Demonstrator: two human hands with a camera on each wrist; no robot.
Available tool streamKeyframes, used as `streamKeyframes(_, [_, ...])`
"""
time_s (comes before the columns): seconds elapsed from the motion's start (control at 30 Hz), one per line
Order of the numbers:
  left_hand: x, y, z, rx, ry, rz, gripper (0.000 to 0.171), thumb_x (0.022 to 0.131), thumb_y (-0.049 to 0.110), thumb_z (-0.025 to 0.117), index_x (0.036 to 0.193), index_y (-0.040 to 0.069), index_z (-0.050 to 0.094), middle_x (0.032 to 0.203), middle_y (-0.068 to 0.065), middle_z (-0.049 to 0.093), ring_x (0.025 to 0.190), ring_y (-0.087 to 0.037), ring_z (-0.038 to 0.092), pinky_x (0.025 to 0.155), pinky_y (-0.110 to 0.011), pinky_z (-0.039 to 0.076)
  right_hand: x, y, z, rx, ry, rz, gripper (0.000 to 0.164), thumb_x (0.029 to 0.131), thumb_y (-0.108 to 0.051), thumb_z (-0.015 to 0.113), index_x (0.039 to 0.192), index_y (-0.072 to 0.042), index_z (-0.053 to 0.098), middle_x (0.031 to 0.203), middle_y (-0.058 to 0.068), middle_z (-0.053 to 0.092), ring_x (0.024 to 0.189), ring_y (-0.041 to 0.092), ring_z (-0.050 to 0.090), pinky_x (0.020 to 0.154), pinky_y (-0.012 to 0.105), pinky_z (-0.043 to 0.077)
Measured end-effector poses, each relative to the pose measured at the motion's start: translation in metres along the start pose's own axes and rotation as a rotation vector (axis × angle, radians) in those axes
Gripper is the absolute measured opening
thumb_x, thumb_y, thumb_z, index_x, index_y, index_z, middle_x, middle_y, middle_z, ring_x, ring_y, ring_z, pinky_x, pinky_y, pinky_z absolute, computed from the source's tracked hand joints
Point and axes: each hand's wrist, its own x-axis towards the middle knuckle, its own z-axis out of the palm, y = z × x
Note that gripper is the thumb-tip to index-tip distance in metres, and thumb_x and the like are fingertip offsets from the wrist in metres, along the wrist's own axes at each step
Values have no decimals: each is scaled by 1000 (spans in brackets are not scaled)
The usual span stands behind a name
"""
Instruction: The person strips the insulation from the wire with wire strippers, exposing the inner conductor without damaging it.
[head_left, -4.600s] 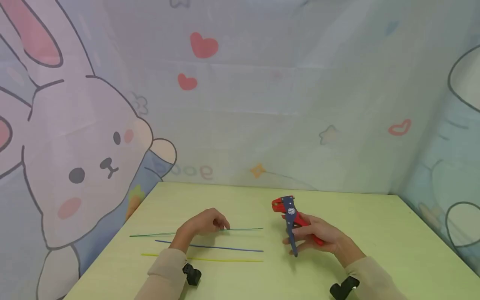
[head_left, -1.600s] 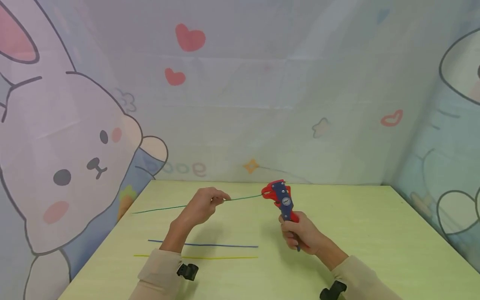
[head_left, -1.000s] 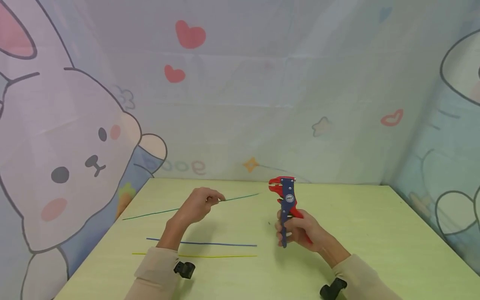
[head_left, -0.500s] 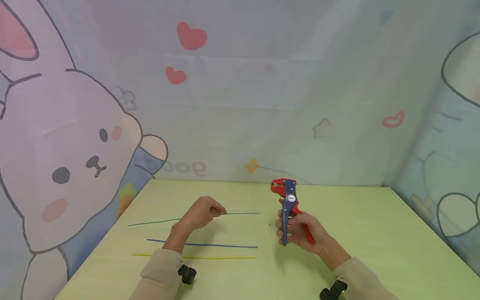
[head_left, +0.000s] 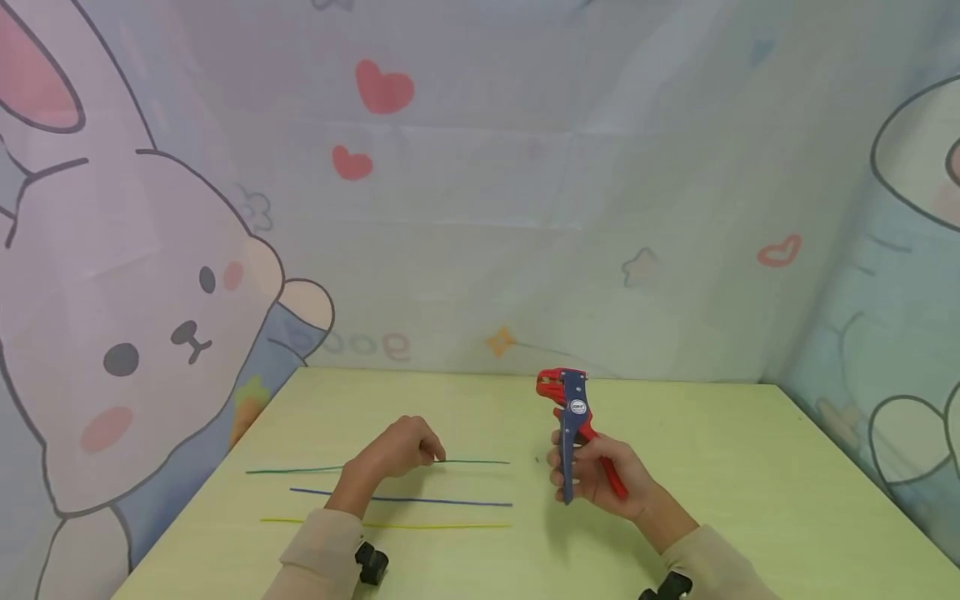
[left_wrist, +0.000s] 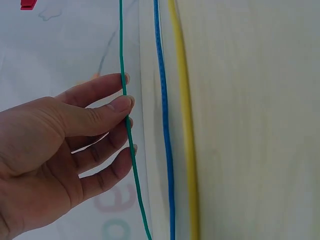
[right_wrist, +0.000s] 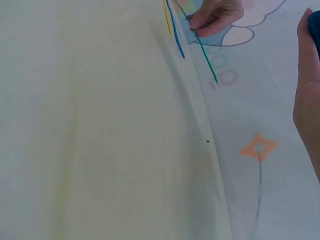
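Head view: the left hand (head_left: pixel 401 446) reaches in from the near left, wrist bent and fingers pointing down, pinching the green wire (head_left: pixel 476 461) on the left part of the table (head_left: pixel 712 467). The right hand (head_left: pixel 633 477), entering from the near right, grips the wire stripper (head_left: pixel 576 408) upright, fingers around the blue handle, its red jaws facing left and its handles spread. The blue wire (head_left: pixel 442 501) and the yellow wire (head_left: pixel 435 527) lie nearer than the green one; the left arm and sleeve (head_left: pixel 322 542) cover part of each, and hand and wrist hide the green wire's middle. Compared with 1.6 seconds ago, the green wire's right end is out of the stripper's jaws and well apart from them, the wire has been lowered, and a small dark bit (head_left: pixel 536 459) shows between wire and tool. Left wrist view: thumb and forefinger pinch the green wire, remaining fingers loosely bent behind it; a red piece (left_wrist: pixel 28 4) is cut off by the frame. Right wrist view: the green wire's tip looks pale, though too small to judge; the right hand and a blue part are cropped, so its grip cannot be confirmed there.
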Motion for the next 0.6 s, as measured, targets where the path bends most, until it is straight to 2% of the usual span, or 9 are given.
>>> streamKeyframes(0.1, [0,-1,0,17,-17,-14,23,86,-14,68,95,4,80,96,-7,74,90,-27,69,74,-37,56,1,0,1,29,2,-4,40,97,-7,21,126,-8,49,110,9,64,99,23,63,91,41,50])
streamKeyframes(0.3, [2,-5,-1,49,-36,-4,22,84,-13,71,92,6,80,92,-6,74,85,-24,68,73,-37,56,2,-1,0,43,-8,-6,39,97,-7,20,125,-7,48,109,9,63,99,23,63,91,39,51])
streamKeyframes(0.6, [4,-7,3,27,-39,-43,23,83,-14,71,88,7,81,89,-4,74,82,-20,66,73,-38,56,3,-3,0,36,-7,2,41,96,-6,18,125,-7,47,109,8,62,98,23,62,91,39,50])
